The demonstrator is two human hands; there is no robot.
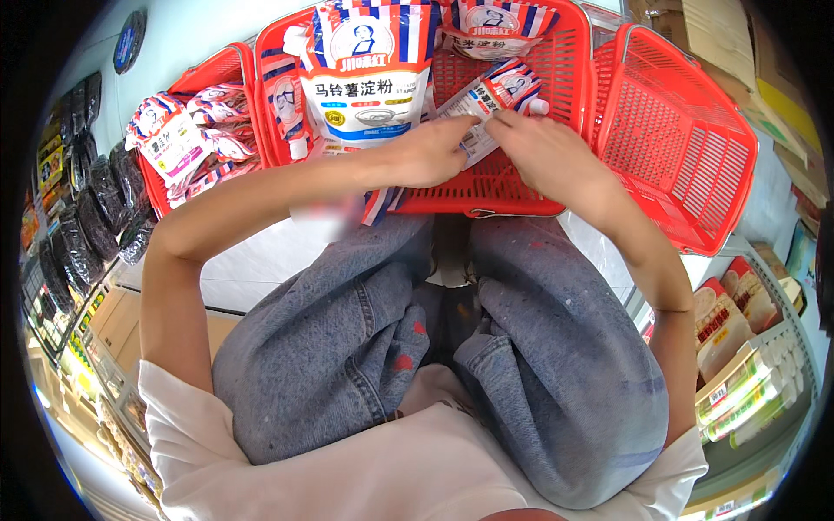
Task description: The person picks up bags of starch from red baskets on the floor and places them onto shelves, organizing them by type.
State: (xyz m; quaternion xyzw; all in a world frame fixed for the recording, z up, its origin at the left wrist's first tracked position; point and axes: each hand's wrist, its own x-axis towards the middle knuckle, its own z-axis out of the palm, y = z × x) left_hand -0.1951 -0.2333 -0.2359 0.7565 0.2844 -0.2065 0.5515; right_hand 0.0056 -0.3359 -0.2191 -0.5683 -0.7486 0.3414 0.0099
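A small printed pouch [485,146] with a striped top and a white spout cap is held tilted over the middle red plastic basket [567,117]. My left hand [440,153] grips its left side, the index finger stretched across the front. From the right, my right hand [544,146] pinches the pouch near its middle, and the fingers of both hands almost meet. Beside my left hand a large pouch [368,78] of similar print stands upright in this basket. Another striped pouch [485,29] lies at the basket's back, and a narrower one [285,98] leans at its left wall.
On the left, a red basket [251,98] is piled with striped pouches [172,140]. Another red basket [677,143] adjoins on the right, its slotted inside showing. Cardboard boxes [720,45] stand behind it. Shelves with packaged goods [723,319] flank my right side; black-wrapped packs [98,208] hang at left.
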